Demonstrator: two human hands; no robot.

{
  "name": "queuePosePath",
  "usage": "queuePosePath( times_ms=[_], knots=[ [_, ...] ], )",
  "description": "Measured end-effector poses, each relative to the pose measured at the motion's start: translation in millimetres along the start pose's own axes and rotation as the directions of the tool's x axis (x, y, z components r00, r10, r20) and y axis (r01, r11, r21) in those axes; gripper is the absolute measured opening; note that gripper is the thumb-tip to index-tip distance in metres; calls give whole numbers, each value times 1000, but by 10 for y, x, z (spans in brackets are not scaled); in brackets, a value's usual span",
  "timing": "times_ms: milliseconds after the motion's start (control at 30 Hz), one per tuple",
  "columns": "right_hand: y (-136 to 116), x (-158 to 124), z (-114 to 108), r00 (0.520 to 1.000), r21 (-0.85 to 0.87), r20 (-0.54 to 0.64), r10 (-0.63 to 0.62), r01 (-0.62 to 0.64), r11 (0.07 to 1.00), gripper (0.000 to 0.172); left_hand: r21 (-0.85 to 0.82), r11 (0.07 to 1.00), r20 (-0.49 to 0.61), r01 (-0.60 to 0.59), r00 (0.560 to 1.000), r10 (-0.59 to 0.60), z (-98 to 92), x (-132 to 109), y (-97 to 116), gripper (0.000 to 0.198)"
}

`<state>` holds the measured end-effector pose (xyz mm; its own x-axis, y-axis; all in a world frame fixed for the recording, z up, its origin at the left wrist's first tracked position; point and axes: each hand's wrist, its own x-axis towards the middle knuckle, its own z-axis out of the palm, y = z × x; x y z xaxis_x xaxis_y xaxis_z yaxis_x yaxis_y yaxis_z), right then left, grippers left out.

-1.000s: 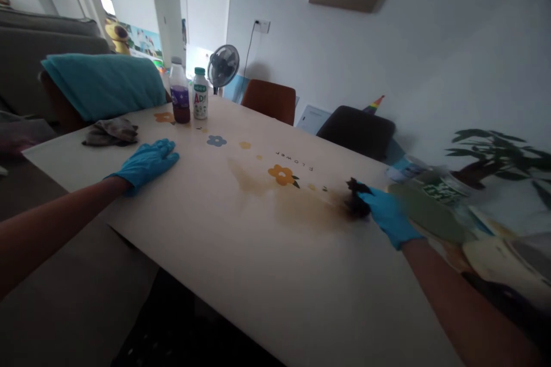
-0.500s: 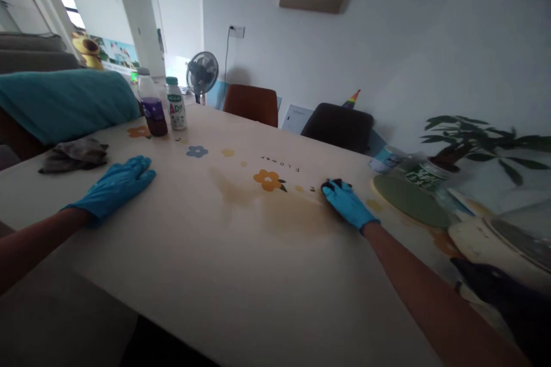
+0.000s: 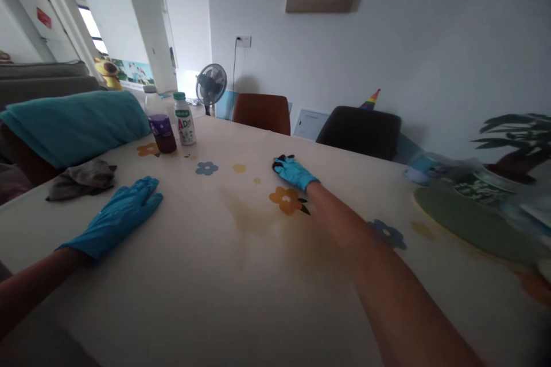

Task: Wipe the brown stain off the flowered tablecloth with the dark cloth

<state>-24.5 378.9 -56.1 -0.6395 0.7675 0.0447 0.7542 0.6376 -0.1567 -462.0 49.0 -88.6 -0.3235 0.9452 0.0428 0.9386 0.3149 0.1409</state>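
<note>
My left hand (image 3: 118,215), in a blue glove, lies flat and open on the cream table (image 3: 206,298) with flower prints. My right hand (image 3: 295,173), also gloved in blue, reaches far across the table and presses a small dark cloth (image 3: 279,161) under its fingers. A brownish smear (image 3: 275,223) spreads over the table surface between my arms, near an orange flower print (image 3: 286,199).
A grey rag (image 3: 84,178) lies at the left. Two bottles (image 3: 172,123) stand at the far left edge by a teal cushion (image 3: 73,123). Two chairs (image 3: 361,131) stand behind the table. A green mat (image 3: 469,223), jars and a plant (image 3: 516,137) sit at the right.
My right hand has slid the dark cloth from the right side of the smear towards the far middle of the table. My left hand stays flat in place.
</note>
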Motion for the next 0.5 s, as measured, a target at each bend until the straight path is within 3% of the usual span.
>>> queuePosePath(
  times_ms=[133, 300, 400, 500],
  knots=[
    [-856, 360, 142, 998, 18, 53, -19, 18, 1000, 58, -39, 999, 40, 10, 999, -8, -87, -41, 68, 99],
    [-1734, 522, 271, 995, 41, 83, -63, 60, 997, 62, -59, 998, 42, 20, 999, -18, -151, -79, 134, 97],
    [-1943, 501, 297, 994, 49, 80, -75, 71, 996, 65, -57, 998, 15, 2, 1000, -1, -136, -64, 124, 91],
    [-1863, 392, 260, 992, 41, 99, -80, 76, 996, 65, -61, 998, -9, -10, 1000, 9, -109, -39, 97, 85]
  ],
)
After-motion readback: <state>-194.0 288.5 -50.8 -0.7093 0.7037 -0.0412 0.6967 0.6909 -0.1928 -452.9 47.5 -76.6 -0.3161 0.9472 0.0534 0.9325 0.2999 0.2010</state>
